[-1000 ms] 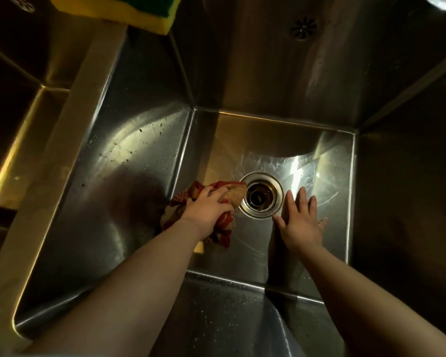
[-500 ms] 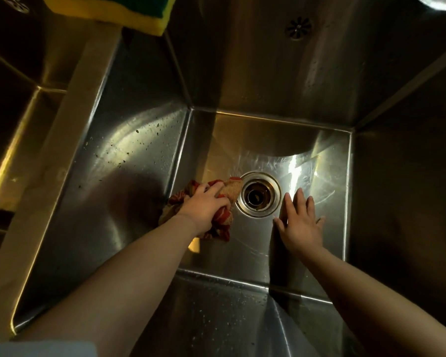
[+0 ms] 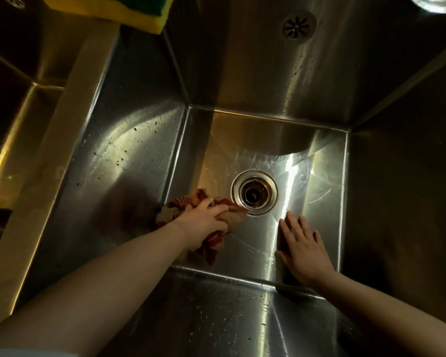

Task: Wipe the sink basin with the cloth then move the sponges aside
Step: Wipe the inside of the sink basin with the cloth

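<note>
I look down into a deep steel sink basin [image 3: 263, 140]. My left hand [image 3: 204, 224] presses a bunched red and tan cloth [image 3: 233, 215] onto the basin floor, just left of the round drain [image 3: 254, 192]. My right hand [image 3: 303, 249] lies flat on the floor to the right of the drain, fingers spread, holding nothing. A yellow and green sponge [image 3: 129, 9] rests on the steel divider [image 3: 52, 150] at the top left, partly cut off by the frame's edge.
A second basin [image 3: 13, 104] lies left of the divider. The left wall [image 3: 119, 155] carries dark specks. An overflow grille [image 3: 299, 26] sits high on the back wall. A round metal object [image 3: 438, 2] shows at the top right corner.
My left hand has drawn the cloth slightly back toward me, away from the drain rim. My right hand has stayed flat in about the same spot.
</note>
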A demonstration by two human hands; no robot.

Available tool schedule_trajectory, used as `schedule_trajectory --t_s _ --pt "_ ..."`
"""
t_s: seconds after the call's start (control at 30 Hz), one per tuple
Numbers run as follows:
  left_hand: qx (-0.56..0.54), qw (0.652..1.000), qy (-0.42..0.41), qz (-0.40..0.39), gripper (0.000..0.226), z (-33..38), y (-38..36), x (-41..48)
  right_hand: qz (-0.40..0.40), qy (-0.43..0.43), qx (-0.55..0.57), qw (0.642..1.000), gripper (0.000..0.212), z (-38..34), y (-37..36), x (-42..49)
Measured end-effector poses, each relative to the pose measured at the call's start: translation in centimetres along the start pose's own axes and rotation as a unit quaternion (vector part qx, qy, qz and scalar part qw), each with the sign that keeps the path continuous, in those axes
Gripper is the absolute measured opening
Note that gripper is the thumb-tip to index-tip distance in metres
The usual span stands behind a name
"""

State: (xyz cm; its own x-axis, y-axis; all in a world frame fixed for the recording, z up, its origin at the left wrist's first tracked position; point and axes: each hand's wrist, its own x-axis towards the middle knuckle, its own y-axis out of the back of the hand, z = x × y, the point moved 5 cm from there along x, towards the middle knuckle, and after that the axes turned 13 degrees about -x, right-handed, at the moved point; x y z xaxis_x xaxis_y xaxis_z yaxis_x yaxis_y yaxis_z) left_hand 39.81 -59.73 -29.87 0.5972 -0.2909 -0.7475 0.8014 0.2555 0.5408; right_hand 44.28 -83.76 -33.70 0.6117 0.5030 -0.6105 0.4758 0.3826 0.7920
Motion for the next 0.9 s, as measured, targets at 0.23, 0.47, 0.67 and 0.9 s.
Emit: schedule_trajectory --t_s 0.23,0.47,0.67,0.9 --pt "0.055 0.995 -0.069 -0.043 0.049 0.8 -2.2 -0.7 0.006 0.001 0.006 1.0 0.078 0.2 -0.1 0.1" --pt "0.075 0.992 -0.097 -0.015 0.055 -0.1 -1.7 -0.8 0.011 0.013 -0.015 1.0 0.08 1.1 -0.1 0.5" --pt "0.051 0.997 -0.061 0.024 0.064 -0.5 -1.3 -0.6 0.016 -0.054 0.012 0.998 0.08 4.5 0.9 1.3" --pt "0.035 0.996 -0.081 0.024 0.059 0.1 -1.8 -0.3 0.02 -0.066 0.024 0.997 0.074 5.4 1.1 1.4"
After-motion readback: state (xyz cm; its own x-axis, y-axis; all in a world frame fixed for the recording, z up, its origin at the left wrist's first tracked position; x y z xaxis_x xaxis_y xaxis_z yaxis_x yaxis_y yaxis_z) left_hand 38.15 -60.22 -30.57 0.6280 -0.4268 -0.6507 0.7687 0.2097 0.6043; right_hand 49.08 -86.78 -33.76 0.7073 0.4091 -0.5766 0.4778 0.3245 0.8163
